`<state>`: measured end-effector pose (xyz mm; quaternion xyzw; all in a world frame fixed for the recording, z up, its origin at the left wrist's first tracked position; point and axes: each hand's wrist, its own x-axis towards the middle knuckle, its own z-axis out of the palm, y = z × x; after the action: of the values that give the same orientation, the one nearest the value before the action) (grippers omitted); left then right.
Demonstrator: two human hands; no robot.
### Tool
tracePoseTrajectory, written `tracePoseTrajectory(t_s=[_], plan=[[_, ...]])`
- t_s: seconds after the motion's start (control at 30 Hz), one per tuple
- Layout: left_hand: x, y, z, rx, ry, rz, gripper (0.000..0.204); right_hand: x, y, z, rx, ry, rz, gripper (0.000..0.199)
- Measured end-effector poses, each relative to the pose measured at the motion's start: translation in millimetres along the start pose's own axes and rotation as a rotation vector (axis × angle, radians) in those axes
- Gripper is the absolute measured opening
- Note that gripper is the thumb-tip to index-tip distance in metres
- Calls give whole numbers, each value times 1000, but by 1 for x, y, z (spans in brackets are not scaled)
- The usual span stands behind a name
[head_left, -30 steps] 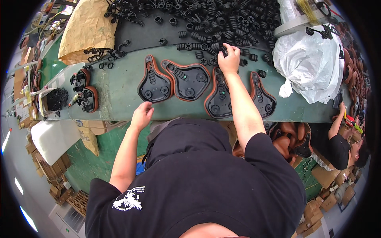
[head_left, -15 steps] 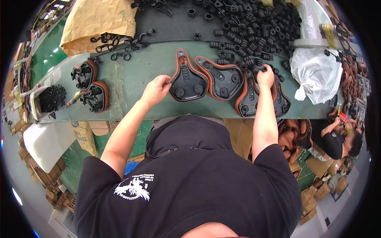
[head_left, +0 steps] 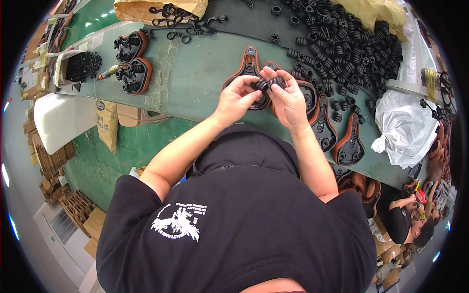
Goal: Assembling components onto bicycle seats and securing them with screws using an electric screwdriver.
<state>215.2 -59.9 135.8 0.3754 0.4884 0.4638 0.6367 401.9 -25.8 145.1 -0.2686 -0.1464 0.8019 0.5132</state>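
Observation:
Both hands meet over a row of upturned bicycle saddles with brown rims. My left hand pinches a black ribbed bumper between thumb and fingers. Close beside it, my right hand is closed on another black ribbed bumper. Whether the two bumpers touch, I cannot tell. Beneath the hands lie the first saddle and the second saddle, both partly covered. Farther right are the third saddle and the fourth saddle.
A large heap of black ribbed bumpers spreads over the back right, beside a white plastic bag. Two saddles with bumpers on them stand at left, near a power screwdriver and a box of small black parts. Another person works at far right.
My right hand has come left from the edge of the heap, now with a ribbed bumper. My left hand has moved right from beside the first saddle to meet it. The view has turned.

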Motion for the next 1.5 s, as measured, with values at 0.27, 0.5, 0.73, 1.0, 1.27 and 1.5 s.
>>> tracePoseTrajectory(t_s=[0.27,0.5,0.73,1.0,1.27,1.5], plan=[[-8,1,-60,1263,-17,549,40,-1,7,-46,-1744,44,-324,59],[6,-59,-72,1495,-392,686,22,14,77,-66,-2158,-327,-365,10],[9,-60,-108,1487,-353,578,20,34,84,-45,-2129,-367,-300,10],[70,10,-177,1260,-107,771,40,130,30,11,-2048,-289,7,40],[202,-14,-315,1584,478,-134,74,332,-139,-50,-2013,798,-609,72],[151,-38,-278,1509,318,86,44,411,-218,-90,-1791,1102,-203,97]])
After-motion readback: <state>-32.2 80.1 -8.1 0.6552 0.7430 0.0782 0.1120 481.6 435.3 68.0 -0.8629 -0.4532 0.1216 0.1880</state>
